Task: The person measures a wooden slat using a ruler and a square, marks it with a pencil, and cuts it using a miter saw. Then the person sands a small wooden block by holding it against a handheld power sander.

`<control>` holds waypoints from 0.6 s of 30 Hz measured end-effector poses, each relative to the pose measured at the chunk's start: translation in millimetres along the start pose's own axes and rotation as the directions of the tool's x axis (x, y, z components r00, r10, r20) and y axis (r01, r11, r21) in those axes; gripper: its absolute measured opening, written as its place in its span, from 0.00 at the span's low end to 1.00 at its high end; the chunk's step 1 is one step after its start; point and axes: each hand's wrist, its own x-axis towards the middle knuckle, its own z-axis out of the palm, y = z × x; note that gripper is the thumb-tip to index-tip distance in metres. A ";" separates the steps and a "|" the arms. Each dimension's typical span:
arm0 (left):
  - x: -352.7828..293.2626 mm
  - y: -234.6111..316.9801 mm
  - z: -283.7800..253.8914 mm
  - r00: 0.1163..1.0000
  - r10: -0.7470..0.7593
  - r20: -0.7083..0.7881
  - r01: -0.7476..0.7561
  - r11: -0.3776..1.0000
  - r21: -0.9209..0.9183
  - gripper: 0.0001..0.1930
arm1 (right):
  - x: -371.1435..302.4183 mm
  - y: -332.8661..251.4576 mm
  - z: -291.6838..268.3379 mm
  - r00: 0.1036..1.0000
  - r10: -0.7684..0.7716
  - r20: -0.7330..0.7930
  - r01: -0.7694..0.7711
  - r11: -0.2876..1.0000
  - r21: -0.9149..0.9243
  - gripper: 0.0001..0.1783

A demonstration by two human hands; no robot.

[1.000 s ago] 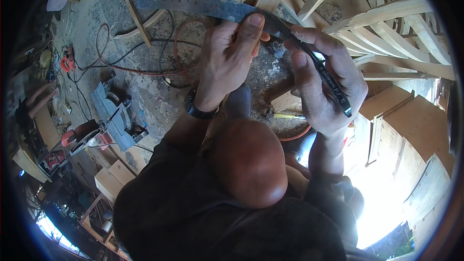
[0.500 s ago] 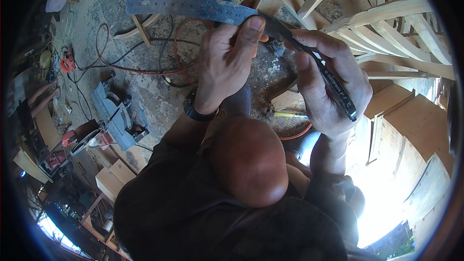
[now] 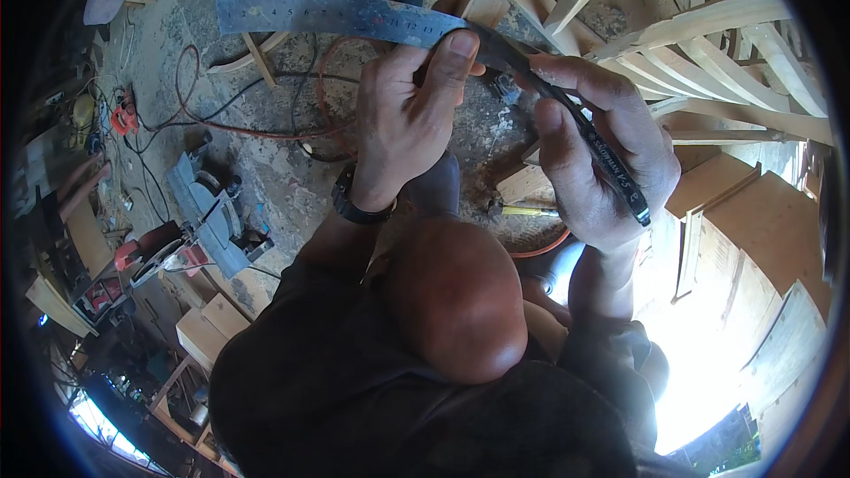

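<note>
My left hand [image 3: 412,115] grips a steel ruler [image 3: 341,15], thumb on top near its right part and fingers curled underneath. The ruler sticks out to the left over the floor; beyond the thumb, its right part looks dark. Just behind it appears the end of a pale wooden piece [image 3: 482,4]; whether my left fingers hold this too is hidden. A black pen [image 3: 611,164] is pinched between the thumb and fingers of my right hand [image 3: 611,150]. Its lower tip comes close to the dark part of the ruler, but I cannot tell whether they touch.
A mitre saw [image 3: 208,212] stands on the floor at left, with a red tool [image 3: 124,115] beyond it. Cables and an orange hose [image 3: 257,131] cross the floor. Curved wooden frames [image 3: 708,71] fill the upper right. Boards [image 3: 753,230] lean at right. A yellow-handled tool [image 3: 527,211] lies below my hands.
The ruler and my left hand have shifted slightly left, and the pale wooden piece with them. My right hand and the pen have moved a little left too, the pen turning slightly.
</note>
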 end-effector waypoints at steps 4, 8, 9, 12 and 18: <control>0.7 1.9 1.5 1.000 -0.008 0.010 0.008 1.000 -0.013 0.20 | 0.7 2.0 -3.3 0.999 -0.034 0.028 0.035 0.999 -0.040 0.14; 0.9 -3.2 -1.0 0.998 0.032 0.055 -0.035 0.998 0.045 0.19 | -0.8 0.1 -4.6 1.000 -0.013 0.023 0.015 0.998 -0.064 0.14; 0.7 -5.0 -2.4 0.996 0.044 0.078 -0.049 0.996 0.068 0.19 | -1.4 -0.8 -4.2 1.000 -0.017 0.014 0.018 0.997 -0.076 0.14; -1.7 -3.6 3.8 0.997 0.057 0.061 -0.056 0.998 -0.024 0.19 | -5.4 -8.7 -4.1 1.000 -0.016 0.005 0.017 0.991 -0.134 0.13; 6.4 -7.3 -7.4 0.989 -0.126 0.074 0.136 0.980 -0.147 0.26 | -11.3 1.1 -5.8 0.994 -0.022 -0.105 0.035 0.992 0.121 0.11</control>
